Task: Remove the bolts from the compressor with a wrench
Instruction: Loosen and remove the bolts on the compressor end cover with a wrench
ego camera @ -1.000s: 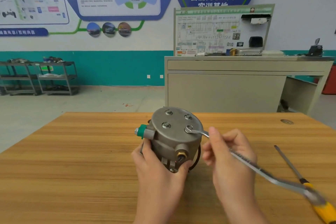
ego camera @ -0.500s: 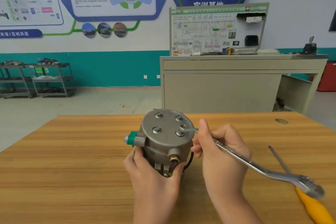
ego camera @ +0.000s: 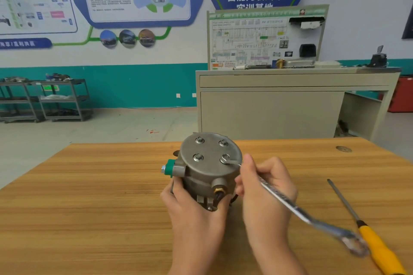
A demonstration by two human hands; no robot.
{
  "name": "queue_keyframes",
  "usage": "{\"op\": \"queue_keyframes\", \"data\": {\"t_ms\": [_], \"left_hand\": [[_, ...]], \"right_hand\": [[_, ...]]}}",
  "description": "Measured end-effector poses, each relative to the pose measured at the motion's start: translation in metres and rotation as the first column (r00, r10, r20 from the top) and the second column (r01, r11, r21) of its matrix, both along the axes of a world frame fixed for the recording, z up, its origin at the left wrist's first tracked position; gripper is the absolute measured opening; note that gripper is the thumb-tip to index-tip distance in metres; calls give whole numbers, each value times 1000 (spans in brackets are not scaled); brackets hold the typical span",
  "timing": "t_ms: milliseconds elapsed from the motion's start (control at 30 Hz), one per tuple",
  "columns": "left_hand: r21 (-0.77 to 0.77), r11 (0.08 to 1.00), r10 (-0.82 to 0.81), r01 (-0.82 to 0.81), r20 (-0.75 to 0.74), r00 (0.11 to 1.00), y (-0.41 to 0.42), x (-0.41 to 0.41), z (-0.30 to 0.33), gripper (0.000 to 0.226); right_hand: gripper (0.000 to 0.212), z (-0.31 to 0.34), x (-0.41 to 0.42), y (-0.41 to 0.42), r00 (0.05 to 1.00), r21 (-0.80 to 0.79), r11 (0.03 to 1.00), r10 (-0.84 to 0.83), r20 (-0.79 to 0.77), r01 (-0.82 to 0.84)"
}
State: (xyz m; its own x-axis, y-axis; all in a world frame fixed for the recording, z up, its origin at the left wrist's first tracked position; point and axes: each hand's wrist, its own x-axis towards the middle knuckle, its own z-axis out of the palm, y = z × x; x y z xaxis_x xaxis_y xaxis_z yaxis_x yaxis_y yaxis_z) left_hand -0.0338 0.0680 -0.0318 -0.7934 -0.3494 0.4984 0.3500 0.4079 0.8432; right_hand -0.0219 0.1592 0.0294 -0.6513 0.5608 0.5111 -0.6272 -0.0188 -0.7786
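Gripping the wrench (ego camera: 288, 202) partway along its shank, the right hand (ego camera: 266, 187) had its fingers curled round the steel, knuckles raised and thumb tip pointing toward the compressor (ego camera: 205, 172). That hand came in from the near edge of the table (ego camera: 89, 196), forearm rising from the bottom of the view, wrist bent slightly inward. The open end of the wrench sat on the near-right bolt (ego camera: 224, 158) of the round top plate, while its ring end hung blurred over the wood toward the near right corner, just beside the screwdriver (ego camera: 366, 232). The left hand (ego camera: 192, 203) clasped the compressor body from the near side, thumb up its left flank and fingers wrapped under and round the casing, palm below the brass fitting (ego camera: 220, 190). The compressor stood with its plate tilted toward the camera, about midway across the table and nearer its far edge than the near one. Three other bolts showed on the plate: far left (ego camera: 199, 140), far right (ego camera: 223, 142) and near left (ego camera: 197, 157), all seated. A green cap (ego camera: 171, 167) stuck out from the left of the housing. The screwdriver, yellow-handled, lay diagonally toward the right edge, its tip pointing away.
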Motion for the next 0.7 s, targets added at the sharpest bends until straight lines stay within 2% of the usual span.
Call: {"op": "queue_keyframes", "data": {"t_ms": [33, 100, 133, 200, 333, 400, 600, 700], "left_hand": [[-6, 1000, -14, 14, 5, 1000, -6, -2, -1, 119], [-26, 998, -59, 60, 12, 998, -19, -6, 0, 117], [-39, 996, -86, 86, 10, 996, -25, -8, -1, 115], [-76, 989, -126, 126, 9, 992, -35, -11, -1, 111], [-97, 987, -125, 125, 0, 992, -40, -9, 0, 108], [-81, 994, -81, 80, -17, 997, -33, -5, 0, 109], [-63, 993, 96, -96, 9, 995, -4, 6, 0, 113], [-78, 987, 146, -143, 28, 989, 4, 3, 1, 113]], "right_hand": [[38, 3, -1, 8, 988, -124, 982, 150, 25, -146], [33, 16, -11, 27, 881, -325, 850, 465, 91, -416], [28, 24, -18, 34, 809, -364, 788, 572, 133, -497], [26, 41, -30, 41, 726, -332, 741, 659, 196, -583], [25, 50, -26, 41, 776, -277, 752, 629, 35, -598], [27, 43, -15, 38, 825, -259, 797, 566, 1, -546], [20, 10, 5, 7, 969, -359, 906, 248, 18, -225], [31, 7, 12, -9, 995, -285, 956, 90, 35, -77]]}}
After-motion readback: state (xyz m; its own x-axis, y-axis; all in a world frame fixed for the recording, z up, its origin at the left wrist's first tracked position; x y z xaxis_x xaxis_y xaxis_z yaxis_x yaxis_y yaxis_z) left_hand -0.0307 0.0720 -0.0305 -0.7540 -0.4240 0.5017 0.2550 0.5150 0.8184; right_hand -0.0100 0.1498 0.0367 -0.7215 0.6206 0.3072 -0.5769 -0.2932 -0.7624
